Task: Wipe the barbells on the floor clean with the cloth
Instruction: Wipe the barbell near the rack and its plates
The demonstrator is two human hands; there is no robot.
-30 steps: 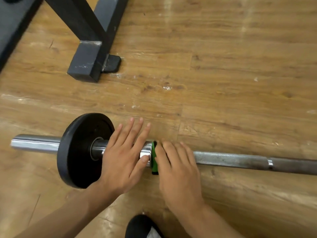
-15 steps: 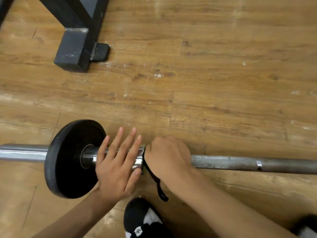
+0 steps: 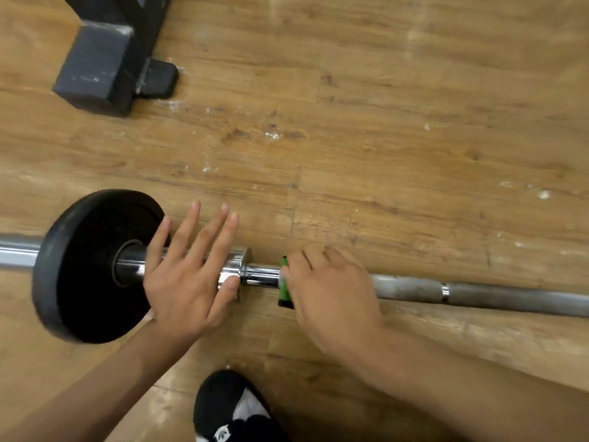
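- barbell (image 3: 478, 293) is lying flat on the wood floor (image 3: 382, 122), 1 black plate (image 3: 86, 266) on it
- left hand (image 3: 188, 275) spread flat on the chrome sleeve, just steadying
- right hand (image 3: 331, 295) wrapped round the shaft, pinching the green cloth (image 3: 284, 282) against it
- chrome by the collar looks shiny, the long grey shaft still looks dull, so I'd say mostly left to do

A worn floor of brown wood-grain planks (image 3: 398, 100) fills the view, scuffed and flecked with small white marks. At the upper left stands the dark grey square-section metal foot of a rack (image 3: 95, 65), a small black rubber block (image 3: 161, 79) touching its right side. Light glare streaks the boards to the right of that foot.
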